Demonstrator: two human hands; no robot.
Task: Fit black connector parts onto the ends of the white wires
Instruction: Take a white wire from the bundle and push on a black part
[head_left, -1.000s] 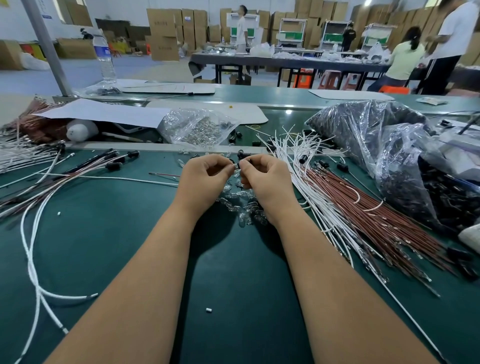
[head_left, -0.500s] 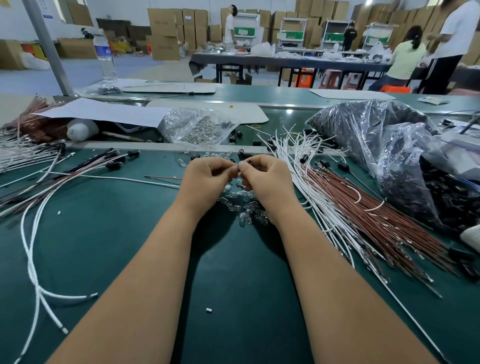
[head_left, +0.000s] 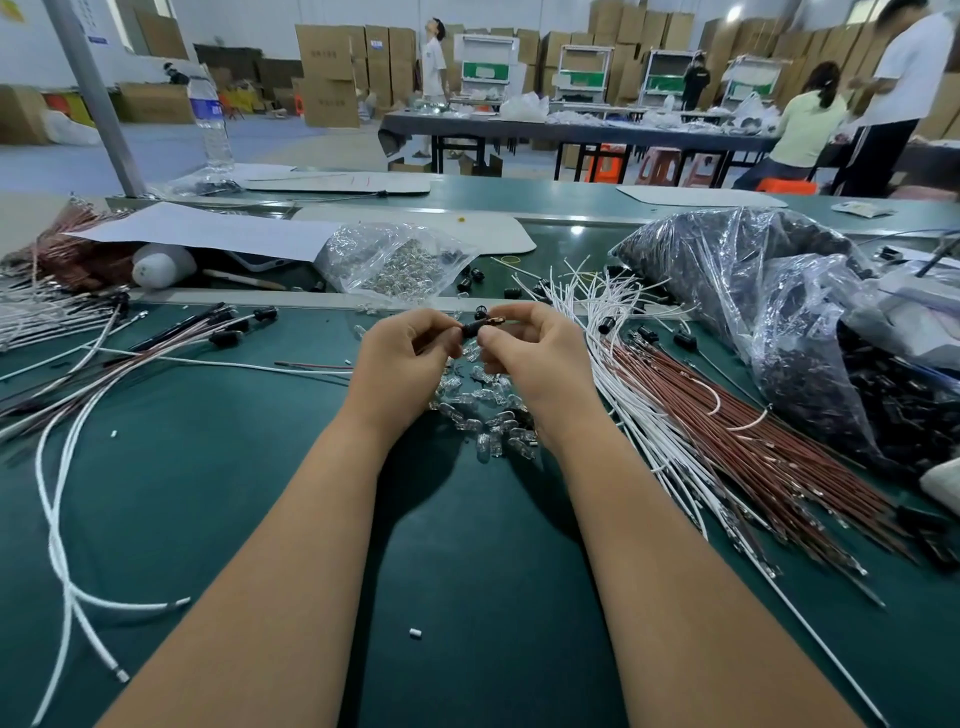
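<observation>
My left hand (head_left: 402, 358) and my right hand (head_left: 535, 353) meet above the green table (head_left: 467, 571). Between their fingertips sits a small black connector part (head_left: 471, 328) with a copper-coloured metal end (head_left: 496, 321) poking out toward the right hand. Both hands pinch it with curled fingers. A fan of white wires (head_left: 618, 364) and brown-red wires (head_left: 753, 441) lies just right of my right hand. Loose black connector parts (head_left: 605, 326) are scattered among the wire ends. Finished wires with black ends (head_left: 228, 332) lie to the left.
A pile of small clear glass bulbs (head_left: 488, 415) lies under my hands. A clear bag of metal pieces (head_left: 395, 260) sits behind them; a big plastic bag of black parts (head_left: 779, 312) fills the right. Long white cables (head_left: 62, 519) loop at the left. People work at a far table.
My hands have lifted slightly and drawn a little apart, so the black connector part with its copper end now shows between the fingertips.
</observation>
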